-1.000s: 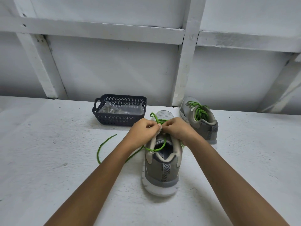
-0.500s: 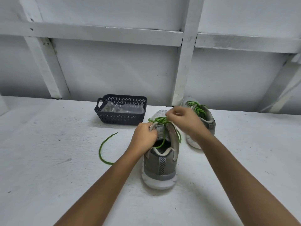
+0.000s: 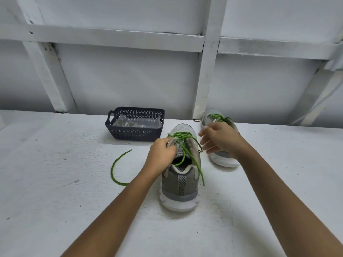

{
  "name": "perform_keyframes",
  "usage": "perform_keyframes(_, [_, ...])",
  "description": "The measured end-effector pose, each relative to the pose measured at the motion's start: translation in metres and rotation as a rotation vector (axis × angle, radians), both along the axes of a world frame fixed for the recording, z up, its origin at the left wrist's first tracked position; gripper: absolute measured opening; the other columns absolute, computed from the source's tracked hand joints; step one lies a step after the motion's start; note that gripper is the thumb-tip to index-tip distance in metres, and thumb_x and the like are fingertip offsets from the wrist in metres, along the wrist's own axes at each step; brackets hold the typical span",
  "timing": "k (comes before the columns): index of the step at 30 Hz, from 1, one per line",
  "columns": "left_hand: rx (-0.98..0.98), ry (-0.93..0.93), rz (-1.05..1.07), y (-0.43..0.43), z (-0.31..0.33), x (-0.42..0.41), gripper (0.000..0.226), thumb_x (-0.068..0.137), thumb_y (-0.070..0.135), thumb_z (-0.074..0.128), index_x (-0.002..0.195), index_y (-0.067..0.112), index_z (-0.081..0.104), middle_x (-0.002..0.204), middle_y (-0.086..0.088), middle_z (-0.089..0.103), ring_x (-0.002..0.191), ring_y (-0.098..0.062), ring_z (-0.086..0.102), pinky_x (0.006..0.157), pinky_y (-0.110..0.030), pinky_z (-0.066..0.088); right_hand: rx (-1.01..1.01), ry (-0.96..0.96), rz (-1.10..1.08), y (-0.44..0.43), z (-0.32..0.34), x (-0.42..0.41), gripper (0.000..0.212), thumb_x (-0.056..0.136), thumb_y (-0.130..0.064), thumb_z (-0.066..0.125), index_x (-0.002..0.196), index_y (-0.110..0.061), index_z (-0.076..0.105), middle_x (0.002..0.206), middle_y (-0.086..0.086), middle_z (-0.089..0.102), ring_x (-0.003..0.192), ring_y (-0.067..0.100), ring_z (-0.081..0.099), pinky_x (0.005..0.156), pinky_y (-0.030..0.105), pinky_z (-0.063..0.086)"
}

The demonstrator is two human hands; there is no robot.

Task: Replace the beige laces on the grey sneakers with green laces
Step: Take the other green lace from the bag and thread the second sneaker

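Near sneaker (image 3: 179, 184): grey with a white sole, at the middle of the worktop (image 3: 55, 191), heel toward the viewer.
Green lace (image 3: 181, 135): crossed through the upper eyelets; one strand dips into the shoe opening, another hangs over the right side of the collar.
Loose green end (image 3: 112, 170): curves on the worktop left of the sneaker and passes behind the left forearm.
Left hand (image 3: 163, 154): grip closed, fingers curled on the sneaker's left eyelet edge.
Right hand (image 3: 220, 140): grip wide, fingers spread, holding nothing, just right of the lace.
Far sneaker (image 3: 223, 162): right and further back, partly behind the right hand, green-laced.
Basket (image 3: 133, 135): dark and perforated, far left of the shoes, with pale contents under clear plastic; what they are cannot be told.
Wall (image 3: 130, 80): white, with beams, behind the worktop.
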State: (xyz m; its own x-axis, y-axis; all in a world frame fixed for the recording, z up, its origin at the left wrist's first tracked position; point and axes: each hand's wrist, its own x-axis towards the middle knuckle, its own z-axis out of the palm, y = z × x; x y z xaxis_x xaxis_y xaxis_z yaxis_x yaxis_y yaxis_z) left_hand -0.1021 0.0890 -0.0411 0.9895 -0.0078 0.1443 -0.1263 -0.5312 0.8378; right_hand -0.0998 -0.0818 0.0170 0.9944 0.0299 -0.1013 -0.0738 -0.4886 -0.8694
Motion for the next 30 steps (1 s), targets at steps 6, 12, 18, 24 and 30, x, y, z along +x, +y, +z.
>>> perform_keyframes(6, [-0.005,-0.026,-0.007,0.002,-0.004,0.0,0.022,0.087,0.007,0.045,0.065,0.009,0.042,0.06,-0.001,0.036,0.054,-0.015,0.032,0.05,-0.03,0.02,-0.364,0.111,0.013,0.006,-0.041,0.024,0.034,0.089,0.006,0.044,0.12,-0.003,0.055,0.083,0.02,0.065,0.048,0.015,0.061,0.043,0.023,0.053])
perform_keyframes(12, [-0.013,-0.069,0.0,0.003,-0.005,0.0,0.025,0.086,0.005,0.044,0.061,0.008,0.043,0.062,-0.001,0.038,0.054,-0.013,0.032,0.049,-0.027,0.021,-0.244,-0.07,-0.209,0.011,-0.048,0.051,0.019,0.085,0.007,0.041,0.079,0.008,0.06,0.079,0.029,0.068,0.072,0.039,0.069,0.069,0.051,0.058])
perform_keyframes(18, [0.001,-0.083,0.016,0.004,-0.004,0.0,0.038,0.088,0.006,0.044,0.054,0.021,0.032,0.064,0.002,0.037,0.055,-0.009,0.033,0.046,-0.021,0.023,-0.288,-0.209,-0.338,0.03,-0.041,0.08,0.028,0.089,-0.002,0.041,0.111,0.0,0.058,0.114,0.022,0.061,0.108,0.036,0.055,0.083,0.032,0.042])
perform_keyframes(24, [-0.032,-0.082,0.021,0.004,-0.003,-0.004,0.025,0.089,0.007,0.043,0.067,0.019,0.049,0.069,0.006,0.04,0.059,-0.008,0.037,0.048,-0.018,0.024,-0.244,-0.206,-0.331,0.038,-0.034,0.101,0.027,0.092,-0.004,0.037,0.114,-0.002,0.053,0.115,0.018,0.059,0.107,0.032,0.052,0.074,0.028,0.032])
perform_keyframes(30, [-0.024,-0.094,0.016,0.004,-0.004,-0.003,0.035,0.088,0.005,0.043,0.058,0.013,0.028,0.063,0.006,0.033,0.054,-0.009,0.032,0.046,-0.018,0.025,-0.039,-0.327,0.107,0.05,-0.012,0.098,0.011,0.093,-0.001,0.05,0.097,-0.004,0.06,0.097,0.008,0.065,0.091,0.016,0.063,0.079,0.018,0.049])
